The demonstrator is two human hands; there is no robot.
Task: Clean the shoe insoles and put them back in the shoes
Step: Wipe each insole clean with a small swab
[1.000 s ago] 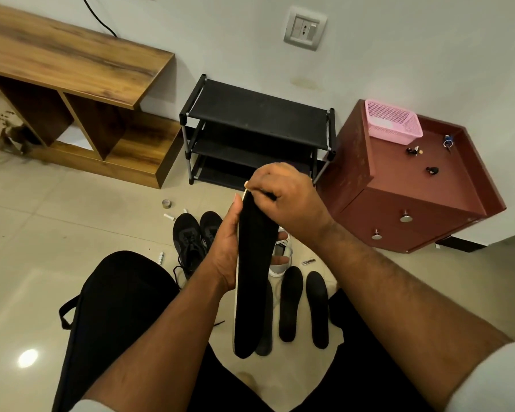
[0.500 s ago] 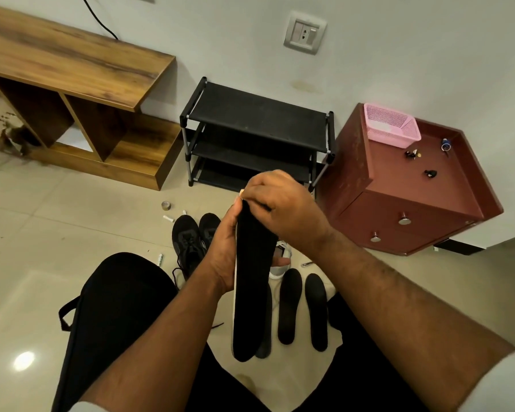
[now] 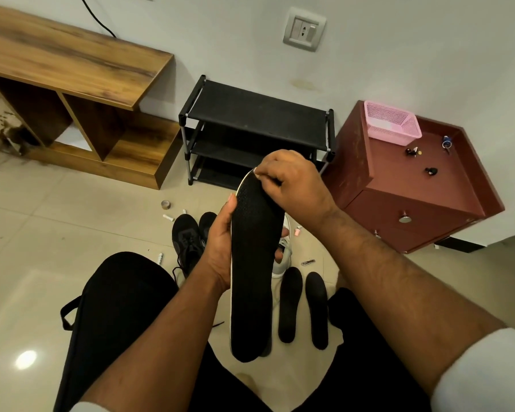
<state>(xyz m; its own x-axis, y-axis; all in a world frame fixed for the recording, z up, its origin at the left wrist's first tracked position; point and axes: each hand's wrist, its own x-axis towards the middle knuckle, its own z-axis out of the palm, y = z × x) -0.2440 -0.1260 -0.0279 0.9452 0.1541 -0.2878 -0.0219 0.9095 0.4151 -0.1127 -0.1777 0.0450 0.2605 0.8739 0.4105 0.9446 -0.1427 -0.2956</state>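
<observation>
A long black insole with a white edge is held upright in front of me. My left hand grips its middle from the left, fingers wrapped behind it. My right hand pinches its top end. Two more black insoles lie flat on the floor to the right, and another is partly hidden behind the held one. A pair of black shoes stands on the floor to the left. A white shoe is mostly hidden behind the held insole.
A black shoe rack stands against the wall, a wooden shelf unit to its left, a red-brown cabinet with a pink basket to its right. Small items, a tape roll and nail clippers, lie on the tiled floor.
The insole has turned from edge-on to showing its broad black face. My right hand stays at its top end and my left hand at its middle.
</observation>
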